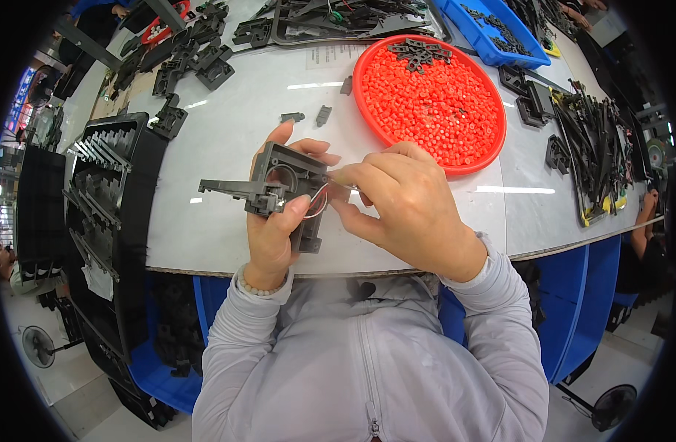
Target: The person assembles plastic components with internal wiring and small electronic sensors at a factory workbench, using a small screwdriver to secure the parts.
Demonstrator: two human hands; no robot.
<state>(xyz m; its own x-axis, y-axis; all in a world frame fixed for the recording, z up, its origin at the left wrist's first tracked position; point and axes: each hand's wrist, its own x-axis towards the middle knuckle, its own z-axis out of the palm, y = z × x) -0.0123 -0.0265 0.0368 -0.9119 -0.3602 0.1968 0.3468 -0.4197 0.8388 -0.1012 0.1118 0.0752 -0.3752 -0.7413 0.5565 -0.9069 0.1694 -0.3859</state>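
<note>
My left hand is closed round a dark grey plastic housing with a round opening and a long arm sticking out to the left. The thumb presses near its lower edge, and the fingertips show behind it. Red and white wires loop out over the right side of the housing. At that side, my right hand pinches with thumb and forefinger beside the wires. Whether it grips a wire or the housing's edge is hidden by the fingers. Two small grey plastic pieces lie on the table just beyond.
A red round tray of small red parts stands right of centre. Behind are a metal tray of dark parts and a blue bin. Dark housings lie far left, a black rack stands left, and long dark pieces lie right.
</note>
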